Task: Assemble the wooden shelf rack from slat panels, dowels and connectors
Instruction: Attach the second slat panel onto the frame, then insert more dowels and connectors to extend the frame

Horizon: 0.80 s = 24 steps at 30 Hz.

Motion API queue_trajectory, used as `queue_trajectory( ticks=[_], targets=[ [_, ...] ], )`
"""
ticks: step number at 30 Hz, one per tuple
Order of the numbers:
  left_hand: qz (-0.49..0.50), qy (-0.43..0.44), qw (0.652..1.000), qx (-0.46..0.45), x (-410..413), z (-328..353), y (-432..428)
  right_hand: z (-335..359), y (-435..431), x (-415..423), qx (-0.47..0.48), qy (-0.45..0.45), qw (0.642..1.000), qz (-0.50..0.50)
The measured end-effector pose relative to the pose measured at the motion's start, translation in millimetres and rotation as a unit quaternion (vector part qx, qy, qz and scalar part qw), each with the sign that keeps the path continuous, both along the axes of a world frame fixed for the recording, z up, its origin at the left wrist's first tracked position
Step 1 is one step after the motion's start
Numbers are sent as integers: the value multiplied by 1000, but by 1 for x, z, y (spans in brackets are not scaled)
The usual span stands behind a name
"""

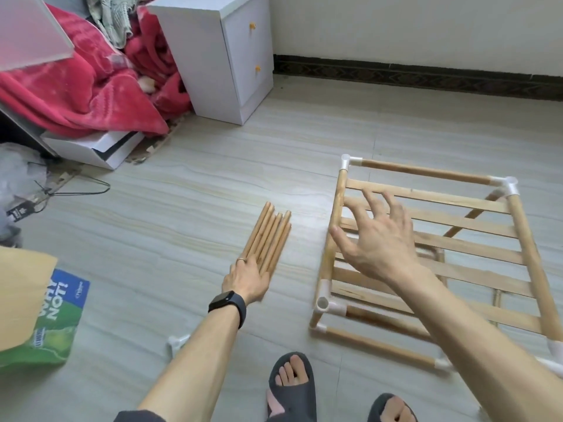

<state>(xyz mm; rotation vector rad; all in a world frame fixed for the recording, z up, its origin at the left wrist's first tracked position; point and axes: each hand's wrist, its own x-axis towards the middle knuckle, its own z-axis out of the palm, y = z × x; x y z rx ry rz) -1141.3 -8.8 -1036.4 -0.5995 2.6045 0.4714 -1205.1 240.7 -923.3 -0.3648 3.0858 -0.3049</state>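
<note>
Head view. Item: bundle of loose round wooden dowels, on floor, long axis pointing away from me. My left grip at near ends, closure untellable. My right grip spread above half-built slatted wooden rack.
</note>
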Motion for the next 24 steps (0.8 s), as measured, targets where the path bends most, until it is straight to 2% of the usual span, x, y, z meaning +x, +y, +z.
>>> queue_trajectory(
  ticks=[4,9,14,16,19,22,24],
  targets=[
    [-33,-7,999,-36,-12,-35,-4,-30,-25,-29,18,-56,998,18],
    [-100,-46,990,-86,-26,-79,10,-56,-27,-32,-13,-14,1000,2],
    [-115,-85,983,-115,-29,-98,16,-57,-29,-30,-20,-5,1000,-5],
    [-79,-98,989,-71,-30,-97,15,-57,-29,-30,-27,-4,1000,-5],
    [28,-94,991,92,-38,-80,11,-57,-27,-30,-23,-9,1000,-7],
    [126,-47,959,250,-47,-38,2,-53,-27,-26,-5,-14,1000,-6],
    [152,-2,941,302,-50,0,-5,-50,-26,-22,6,-22,1000,-10]
  ],
)
